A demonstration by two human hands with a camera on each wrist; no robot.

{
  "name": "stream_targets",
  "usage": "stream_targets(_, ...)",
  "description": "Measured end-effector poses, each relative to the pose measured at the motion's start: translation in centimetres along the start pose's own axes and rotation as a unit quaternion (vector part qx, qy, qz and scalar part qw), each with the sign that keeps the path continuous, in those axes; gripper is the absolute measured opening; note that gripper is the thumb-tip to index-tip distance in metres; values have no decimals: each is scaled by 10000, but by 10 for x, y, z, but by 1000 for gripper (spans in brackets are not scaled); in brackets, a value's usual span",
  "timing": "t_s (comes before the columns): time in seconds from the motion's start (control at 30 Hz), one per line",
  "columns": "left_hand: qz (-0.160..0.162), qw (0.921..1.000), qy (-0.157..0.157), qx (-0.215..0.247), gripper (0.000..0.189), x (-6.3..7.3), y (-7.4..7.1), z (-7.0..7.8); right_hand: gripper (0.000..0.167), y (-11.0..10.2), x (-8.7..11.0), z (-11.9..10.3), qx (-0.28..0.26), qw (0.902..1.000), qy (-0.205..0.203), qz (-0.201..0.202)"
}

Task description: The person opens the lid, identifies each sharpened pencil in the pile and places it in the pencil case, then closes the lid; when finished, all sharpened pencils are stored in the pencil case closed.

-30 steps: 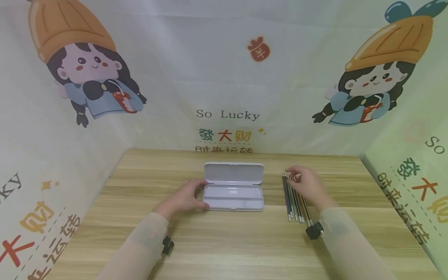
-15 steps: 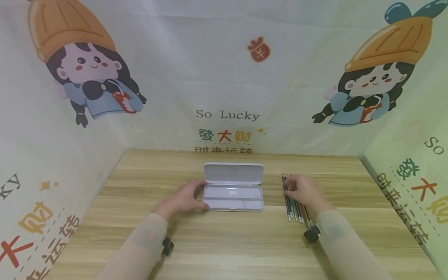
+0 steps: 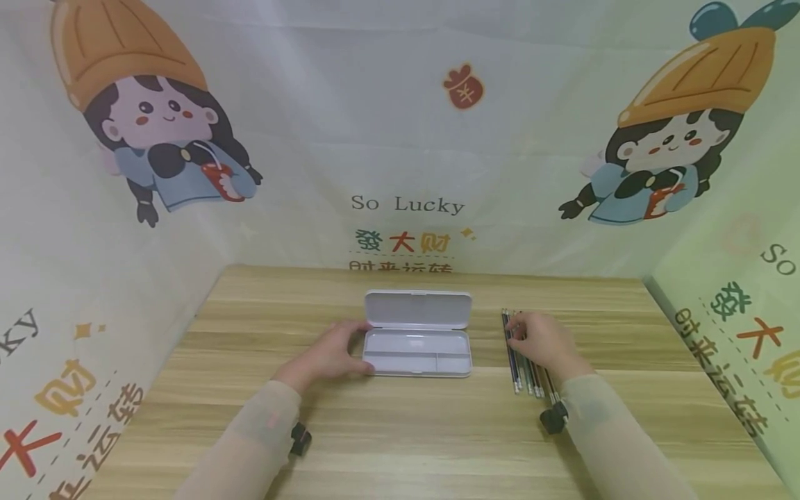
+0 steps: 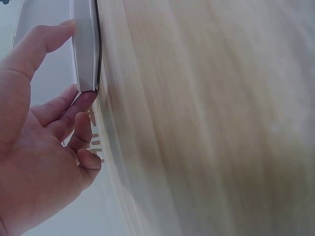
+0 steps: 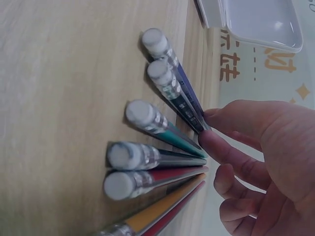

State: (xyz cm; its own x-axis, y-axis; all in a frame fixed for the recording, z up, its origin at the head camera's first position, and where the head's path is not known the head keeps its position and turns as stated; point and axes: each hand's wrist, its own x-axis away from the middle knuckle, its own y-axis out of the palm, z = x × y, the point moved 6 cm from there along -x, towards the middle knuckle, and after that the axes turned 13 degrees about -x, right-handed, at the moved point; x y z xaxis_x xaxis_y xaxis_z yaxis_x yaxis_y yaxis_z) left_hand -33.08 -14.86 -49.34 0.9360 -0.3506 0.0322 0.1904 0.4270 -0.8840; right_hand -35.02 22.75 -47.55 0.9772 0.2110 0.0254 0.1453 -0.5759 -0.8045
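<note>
My left hand point(image 3: 329, 353) holds the left end of a white pencil case point(image 3: 415, 373) that stands with its lid point(image 3: 417, 310) up. In the left wrist view, the thumb point(image 4: 54, 37) lies on the case's front side and the fingertips reach its end and far side. Several eraser-tipped pencils point(image 3: 530, 375) lie side by side on the table, right of the case. My right hand point(image 3: 544, 342) is over them. Up close, its thumb and index finger pinch a blue pencil point(image 5: 184, 81) and a black pencil point(image 5: 184, 101). Green point(image 5: 177, 141), red point(image 5: 162, 175) and orange point(image 5: 165, 205) pencils lie beside them.
The wooden table point(image 3: 400, 430) meets a printed cloth backdrop point(image 3: 300, 160) at its back and sides. Inside the case, a divider point(image 3: 400, 353) separates a long back compartment from smaller front ones. A black wrist camera point(image 3: 553, 418) sits near the pencils' eraser ends.
My right hand has moved from the pencils' far ends a little toward me. The far ends of the leftmost pencils have shifted slightly left. My left hand stays on the case.
</note>
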Motion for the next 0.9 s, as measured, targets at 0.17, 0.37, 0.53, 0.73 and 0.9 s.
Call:
stream_targets(0.17,-13,10000,1,14,82,0,0,1,22,0,-1,1,76,9999,16,77)
stream_targets(0.37,-29,10000,-11,13,82,0,0,1,22,1,-2,-1,123,9999,27,111)
stream_targets(0.53,-30,10000,-17,-7,82,1,1,0,23,2,-3,-1,134,9998,127,94)
stream_targets(0.73,8,10000,49,-46,83,0,1,-1,27,3,-4,-1,85,9996,257,66)
stream_targets(0.9,21,10000,90,-30,84,-1,2,-3,28,6,-7,0,196,9994,238,130)
